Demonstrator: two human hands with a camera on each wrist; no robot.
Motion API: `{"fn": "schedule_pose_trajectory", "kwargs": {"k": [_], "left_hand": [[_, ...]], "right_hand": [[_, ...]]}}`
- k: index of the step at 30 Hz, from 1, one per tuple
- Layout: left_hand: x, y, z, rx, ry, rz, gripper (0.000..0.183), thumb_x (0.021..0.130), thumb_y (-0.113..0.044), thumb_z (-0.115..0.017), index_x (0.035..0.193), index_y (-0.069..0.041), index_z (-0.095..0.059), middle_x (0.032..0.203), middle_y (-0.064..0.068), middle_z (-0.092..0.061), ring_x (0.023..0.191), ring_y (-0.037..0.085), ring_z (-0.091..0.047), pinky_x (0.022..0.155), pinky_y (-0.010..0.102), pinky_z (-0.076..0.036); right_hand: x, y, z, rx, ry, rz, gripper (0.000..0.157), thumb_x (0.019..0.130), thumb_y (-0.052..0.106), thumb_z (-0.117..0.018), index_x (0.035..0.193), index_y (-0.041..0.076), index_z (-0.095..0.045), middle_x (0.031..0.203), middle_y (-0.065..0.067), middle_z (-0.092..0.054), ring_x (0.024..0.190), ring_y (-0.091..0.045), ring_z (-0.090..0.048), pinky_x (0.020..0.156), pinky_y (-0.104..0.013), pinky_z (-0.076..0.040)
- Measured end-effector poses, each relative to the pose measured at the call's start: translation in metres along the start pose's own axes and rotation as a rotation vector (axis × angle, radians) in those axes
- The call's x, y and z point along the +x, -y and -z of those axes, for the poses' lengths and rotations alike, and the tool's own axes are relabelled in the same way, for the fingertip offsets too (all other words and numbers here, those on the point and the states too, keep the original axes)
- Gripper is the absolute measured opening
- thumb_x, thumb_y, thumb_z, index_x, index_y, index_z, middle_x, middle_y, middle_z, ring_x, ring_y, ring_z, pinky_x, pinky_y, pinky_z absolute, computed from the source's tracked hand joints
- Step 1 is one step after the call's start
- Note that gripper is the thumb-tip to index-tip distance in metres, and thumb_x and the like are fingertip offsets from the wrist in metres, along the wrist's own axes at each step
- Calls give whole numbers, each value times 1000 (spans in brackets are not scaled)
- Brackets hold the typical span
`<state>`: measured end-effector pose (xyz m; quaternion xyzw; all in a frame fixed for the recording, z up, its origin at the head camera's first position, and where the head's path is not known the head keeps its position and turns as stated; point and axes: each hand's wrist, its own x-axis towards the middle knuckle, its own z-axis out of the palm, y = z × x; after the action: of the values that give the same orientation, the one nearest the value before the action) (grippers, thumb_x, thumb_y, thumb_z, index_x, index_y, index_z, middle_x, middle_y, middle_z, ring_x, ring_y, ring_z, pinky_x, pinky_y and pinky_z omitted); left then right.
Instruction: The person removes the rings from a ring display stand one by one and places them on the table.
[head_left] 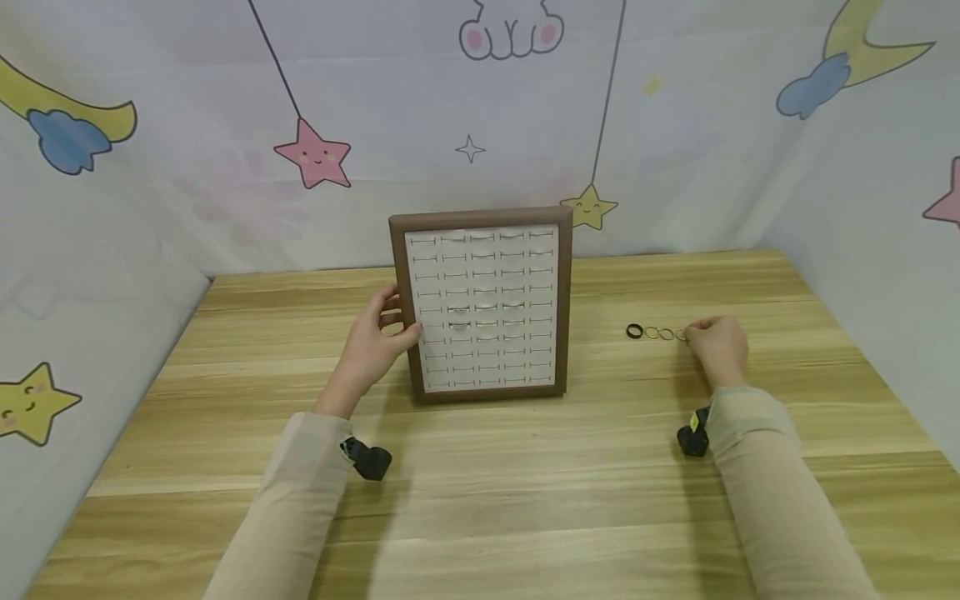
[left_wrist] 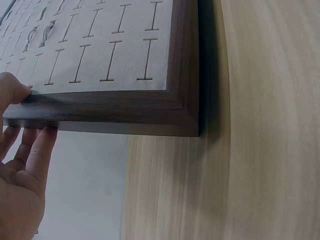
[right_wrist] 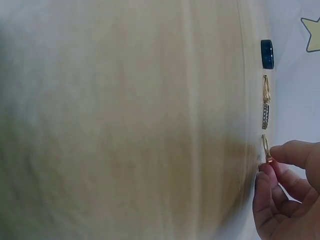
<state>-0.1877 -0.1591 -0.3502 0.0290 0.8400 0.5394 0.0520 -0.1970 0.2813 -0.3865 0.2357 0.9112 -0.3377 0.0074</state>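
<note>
Your R hand (head_left: 718, 343) pinches the end gold ring (right_wrist: 266, 150) betw. thumb & fingertips, on the bench's (head_left: 525, 500) right side. Prob. v. light, stiff, a bit slick; grip the band's rim. Forearm reaches in from near R. Left of it: studded ring (right_wrist: 265, 116), thin gold one (right_wrist: 267, 95), black ring (head_left: 634, 331). Your L hand (head_left: 375, 340) holds the slotted display's (head_left: 487, 394) left edge, thumb in front, fingers behind.

Your head camera faces forward and down across the counter (head_left: 525, 492); your left wrist camera (head_left: 372, 461), sideways, looks closely at the ring display frame's (left_wrist: 110, 107) lower corner; your right wrist camera (head_left: 693, 439), also sideways, faces the rings (right_wrist: 265, 116); the head view shares both
</note>
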Motion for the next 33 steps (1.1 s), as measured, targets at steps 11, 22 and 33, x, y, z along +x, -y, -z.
{"fn": "schedule_pose_trajectory", "kwargs": {"k": [11, 22, 33], "left_hand": [[0, 0, -1, 3, -1, -2, 73, 91, -18, -61, 152, -13, -20, 147, 16, -37, 135, 33, -41, 103, 49, -45], [1, 1, -1, 8, -5, 3, 72, 92, -17, -60, 152, -11, -21, 147, 16, -37, 134, 34, -42, 104, 49, -45], [0, 1, -1, 3, -1, 10, 73, 92, -17, -60, 152, -12, -19, 147, 16, -37, 135, 33, -41, 104, 49, -45]], "right_hand": [[1, 13, 0, 19, 21, 20, 41, 97, 18, -45, 128, -5, -55, 130, -28, -54, 111, -40, -54, 86, -45, -49], [-16, 72, -9, 259, -182, 263, 36, 96, 15, -45, 125, 0, -59, 115, -19, -62, 93, -21, -55, 65, -17, -41], [-64, 137, -37, 482, -308, 677, 23, 92, 7, -56, 111, -4, -64, 105, -19, -64, 90, -24, -60, 70, -13, -44]]}}
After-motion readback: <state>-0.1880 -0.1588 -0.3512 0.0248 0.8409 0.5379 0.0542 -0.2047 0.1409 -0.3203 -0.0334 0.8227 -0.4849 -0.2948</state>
